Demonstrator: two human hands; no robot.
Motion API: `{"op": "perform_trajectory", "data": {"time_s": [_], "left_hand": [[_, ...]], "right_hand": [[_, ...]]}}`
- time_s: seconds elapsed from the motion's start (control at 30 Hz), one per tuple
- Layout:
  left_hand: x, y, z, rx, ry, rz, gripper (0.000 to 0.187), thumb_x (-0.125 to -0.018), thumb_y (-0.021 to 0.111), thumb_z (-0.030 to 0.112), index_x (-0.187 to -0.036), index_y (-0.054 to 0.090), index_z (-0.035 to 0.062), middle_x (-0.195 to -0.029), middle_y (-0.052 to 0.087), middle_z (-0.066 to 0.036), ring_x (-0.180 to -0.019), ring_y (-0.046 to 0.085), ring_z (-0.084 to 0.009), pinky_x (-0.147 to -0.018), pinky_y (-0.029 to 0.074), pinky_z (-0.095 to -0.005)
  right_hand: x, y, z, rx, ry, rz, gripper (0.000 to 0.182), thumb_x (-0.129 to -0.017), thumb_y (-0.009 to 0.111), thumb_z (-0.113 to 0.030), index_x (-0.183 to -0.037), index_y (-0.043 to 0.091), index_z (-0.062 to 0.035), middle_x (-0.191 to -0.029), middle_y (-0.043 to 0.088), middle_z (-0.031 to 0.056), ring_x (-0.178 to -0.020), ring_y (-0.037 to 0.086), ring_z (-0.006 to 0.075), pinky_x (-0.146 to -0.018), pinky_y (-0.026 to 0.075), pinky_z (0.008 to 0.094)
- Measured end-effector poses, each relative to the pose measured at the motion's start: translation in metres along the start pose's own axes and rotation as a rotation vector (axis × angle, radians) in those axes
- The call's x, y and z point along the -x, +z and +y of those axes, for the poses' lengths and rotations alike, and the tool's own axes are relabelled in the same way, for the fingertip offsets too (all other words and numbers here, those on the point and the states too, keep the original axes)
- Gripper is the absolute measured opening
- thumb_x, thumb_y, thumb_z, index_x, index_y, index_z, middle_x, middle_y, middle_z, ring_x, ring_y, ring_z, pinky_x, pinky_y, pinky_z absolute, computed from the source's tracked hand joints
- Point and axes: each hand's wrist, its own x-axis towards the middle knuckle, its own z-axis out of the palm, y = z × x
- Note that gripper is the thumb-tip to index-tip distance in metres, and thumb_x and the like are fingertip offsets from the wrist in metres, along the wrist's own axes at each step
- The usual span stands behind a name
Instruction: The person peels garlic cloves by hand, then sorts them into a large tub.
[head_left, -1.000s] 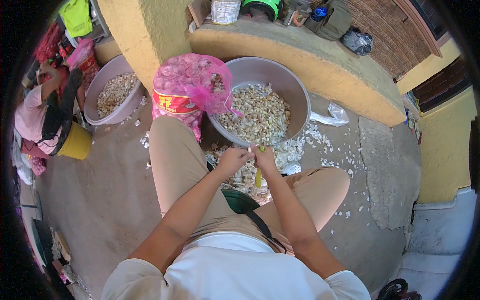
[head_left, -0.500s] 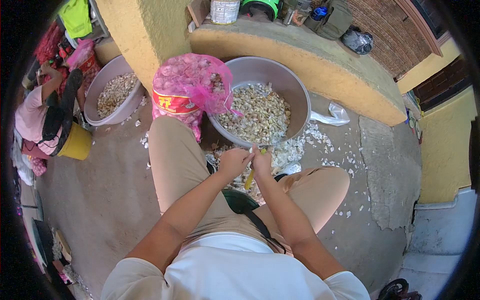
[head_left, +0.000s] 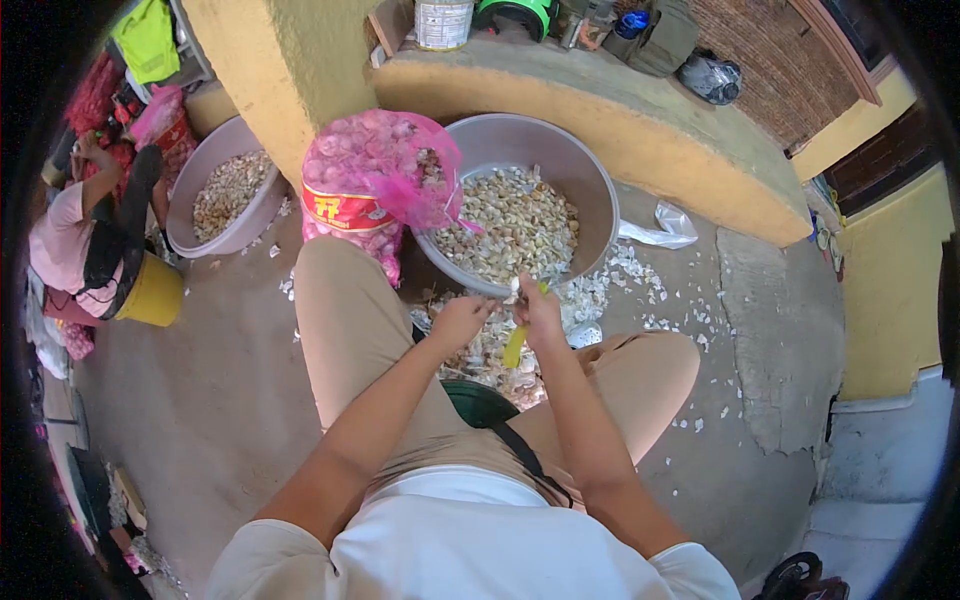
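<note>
My right hand [head_left: 541, 317] is closed around a slim yellow tool [head_left: 514, 348] that looks like a small knife; its blade cannot be made out. A white garlic clove [head_left: 515, 288] shows at the tips of the same hand. To the left, slightly apart, my left hand [head_left: 460, 324] has its fingers pinched together, and what they hold is too small to tell. Both hands are over a heap of pale garlic skins [head_left: 585, 300], at the near rim of a large grey tub [head_left: 590, 160]. Many garlic cloves [head_left: 515, 225] lie in that tub.
A pink mesh sack [head_left: 350, 160] of garlic bulbs leans by the tub. At left, a person [head_left: 70, 240] sits on a yellow bucket [head_left: 155, 287] near another tub [head_left: 255, 205] of cloves. A ledge [head_left: 600, 85] runs behind. A plastic bag [head_left: 670, 228] lies on the floor at right.
My hands have drawn apart: the right moved slightly right and up with the yellow tool, the left slightly left. A white clove now shows at the right fingertips.
</note>
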Motion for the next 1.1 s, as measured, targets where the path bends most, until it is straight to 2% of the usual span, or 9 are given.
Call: {"op": "perform_trajectory", "data": {"time_s": [0.07,0.1,0.3,0.4,0.6,0.7,0.8,0.9,1.1], "left_hand": [[0.001,-0.005,-0.002,0.109,-0.064,0.000,0.029,-0.080,0.050,0.031,-0.083,0.062,0.0045,-0.072,0.059,-0.016,-0.069,0.058,-0.0249,-0.063,0.043,-0.0356],[0.004,-0.011,0.005,0.001,-0.123,-0.066,0.032,-0.078,0.053,0.031,-0.095,0.058,0.0047,-0.073,0.058,-0.015,-0.069,0.056,-0.0263,-0.065,0.043,-0.0355],[0.009,-0.002,0.010,-0.155,0.049,0.279,0.050,-0.074,0.057,0.036,-0.112,0.045,0.0069,-0.084,0.056,-0.014,-0.074,0.056,-0.0259,-0.069,0.043,-0.0352],[0.008,-0.012,0.014,-0.103,0.144,0.131,0.042,-0.074,0.056,0.038,-0.102,0.050,0.0059,-0.084,0.056,-0.013,-0.076,0.057,-0.0268,-0.068,0.043,-0.0355],[0.015,-0.024,0.032,-0.271,0.152,0.146,0.032,-0.079,0.049,0.036,-0.090,0.053,0.0054,-0.080,0.056,-0.015,-0.075,0.055,-0.0320,-0.064,0.043,-0.0395],[0.013,-0.024,0.027,-0.237,0.244,0.138,0.031,-0.080,0.048,0.033,-0.090,0.054,0.0049,-0.076,0.057,-0.016,-0.072,0.055,-0.0336,-0.061,0.043,-0.0408],[0.013,-0.025,0.027,-0.282,0.199,0.105,0.032,-0.080,0.047,0.034,-0.088,0.056,0.0047,-0.074,0.058,-0.017,-0.070,0.055,-0.0340,-0.060,0.042,-0.0405],[0.009,-0.031,0.026,-0.243,0.249,0.006,0.031,-0.081,0.047,0.033,-0.087,0.057,0.0040,-0.070,0.057,-0.017,-0.066,0.056,-0.0313,-0.058,0.042,-0.0373],[0.015,-0.039,0.030,0.263,0.294,-0.208,0.027,-0.084,0.046,0.026,-0.078,0.054,0.0008,-0.059,0.054,-0.007,-0.052,0.051,-0.0139,-0.051,0.040,-0.0283]], "right_hand": [[0.007,0.005,-0.008,0.089,0.009,-0.038,0.020,-0.077,0.059,-0.022,-0.073,0.049,-0.0058,-0.059,0.047,0.0011,-0.045,0.049,0.0112,-0.033,0.030,0.0226],[0.006,0.002,-0.010,0.130,-0.012,-0.084,0.019,-0.077,0.059,-0.022,-0.076,0.050,-0.0050,-0.058,0.050,0.0022,-0.049,0.053,0.0114,-0.034,0.031,0.0221],[0.006,0.001,-0.013,0.356,-0.025,-0.056,0.018,-0.076,0.057,-0.018,-0.082,0.053,-0.0016,-0.058,0.055,0.0052,-0.044,0.048,0.0092,-0.033,0.032,0.0206],[0.008,0.002,-0.012,0.368,0.004,-0.137,0.018,-0.076,0.057,-0.017,-0.083,0.053,-0.0010,-0.060,0.056,0.0056,-0.041,0.045,0.0087,-0.033,0.031,0.0206],[0.009,0.003,-0.006,0.529,0.002,-0.137,0.016,-0.076,0.059,-0.020,-0.080,0.054,-0.0050,-0.057,0.051,0.0003,-0.039,0.037,0.0060,-0.034,0.031,0.0210],[0.019,0.013,-0.013,0.728,-0.203,-0.226,0.016,-0.077,0.058,-0.020,-0.079,0.054,-0.0043,-0.054,0.046,-0.0020,-0.039,0.037,0.0054,-0.035,0.029,0.0203],[0.014,0.007,-0.008,0.667,-0.172,-0.277,0.017,-0.077,0.058,-0.020,-0.080,0.054,-0.0033,-0.053,0.045,-0.0021,-0.040,0.035,0.0046,-0.035,0.026,0.0194],[0.016,0.003,-0.018,0.553,0.016,-0.374,0.016,-0.078,0.057,-0.019,-0.080,0.054,-0.0030,-0.053,0.043,-0.0024,-0.040,0.033,0.0043,-0.035,0.024,0.0188],[0.014,-0.006,-0.034,0.402,0.178,-0.527,0.014,-0.078,0.057,-0.016,-0.079,0.055,-0.0021,-0.049,0.039,-0.0031,-0.039,0.032,0.0041,-0.035,0.023,0.0179]]}}
